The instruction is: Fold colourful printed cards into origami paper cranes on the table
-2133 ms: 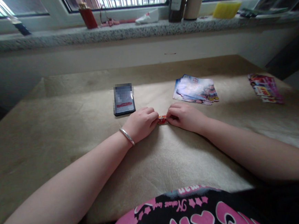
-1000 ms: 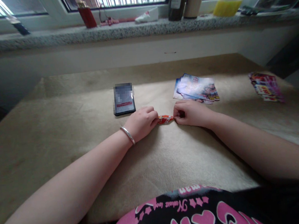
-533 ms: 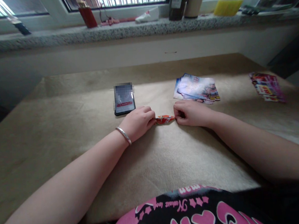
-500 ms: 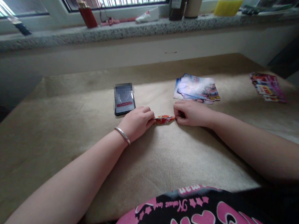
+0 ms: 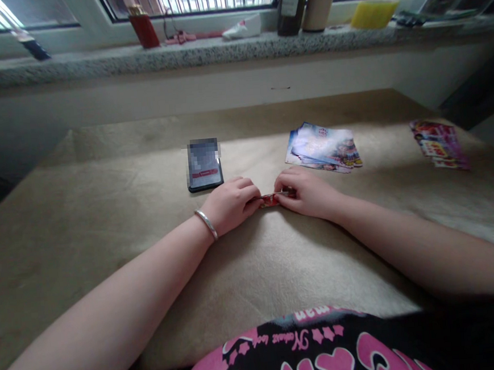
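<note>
Between my two hands, a small red paper (image 5: 270, 199) is lying low on the tan surface (image 5: 103, 207). I am pinching one end of it with the fingers (image 5: 250, 199) of my left hand (image 5: 230, 204), and I am pinching the other end with my right hand (image 5: 305, 193). Both sets of fingers are curling in tight and pressing together on the paper, so only a little bit of red is showing in the middle. Both hands are resting on the surface, close to each other. A silver bracelet (image 5: 206, 224) is sitting on my left wrist. Just beyond my left fingers, a dark phone (image 5: 204, 165) is lying flat with its screen up. Beyond my right fingers, a pile of picture cards (image 5: 323, 149) is lying fanned out a little. Far off to the right of my right fingers, a pile of pink cards (image 5: 439, 144) is sitting. Well beyond all my fingers, a stone windowsill (image 5: 177, 55) is holding a red cup (image 5: 145, 30).
</note>
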Available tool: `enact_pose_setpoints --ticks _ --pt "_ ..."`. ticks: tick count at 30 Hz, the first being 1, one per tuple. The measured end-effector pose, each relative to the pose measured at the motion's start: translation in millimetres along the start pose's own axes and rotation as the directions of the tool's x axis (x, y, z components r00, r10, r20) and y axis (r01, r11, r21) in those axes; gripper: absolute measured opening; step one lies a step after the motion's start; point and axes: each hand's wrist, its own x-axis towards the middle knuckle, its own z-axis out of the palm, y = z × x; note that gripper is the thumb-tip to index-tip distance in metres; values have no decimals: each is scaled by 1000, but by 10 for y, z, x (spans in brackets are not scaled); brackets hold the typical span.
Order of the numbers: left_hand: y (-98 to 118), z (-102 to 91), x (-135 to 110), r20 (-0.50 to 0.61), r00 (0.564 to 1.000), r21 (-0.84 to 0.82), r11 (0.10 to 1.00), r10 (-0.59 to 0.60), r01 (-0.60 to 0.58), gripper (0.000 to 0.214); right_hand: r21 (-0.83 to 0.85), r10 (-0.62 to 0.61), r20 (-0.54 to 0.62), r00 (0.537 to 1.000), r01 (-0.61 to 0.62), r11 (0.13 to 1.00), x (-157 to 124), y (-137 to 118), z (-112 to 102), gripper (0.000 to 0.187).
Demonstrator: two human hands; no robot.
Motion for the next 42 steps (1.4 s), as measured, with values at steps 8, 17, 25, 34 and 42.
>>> enact_pose_setpoints --ticks 8,17,25,34,42 --pt "12 -25 -5 -7 995 -230 968 -100 96 11 97 131 -2 991 -130 987 -6 16 -18 7" --pt "-3 -12 1 60 934 -471 815 -352 337 14 405 250 19 968 -236 883 -38 -13 -5 27" --pt "-16 -22 48 139 914 -553 736 -381 391 15 399 212 5 977 -196 896 -28 24 28 20" --pt "-50 30 26 104 947 -571 762 -303 306 11 195 -83 -76 994 96 976 2 86 40 5" --pt "-51 32 36 80 949 -443 842 -305 308 12 -30 -65 -137 989 61 998 55 110 39 5"
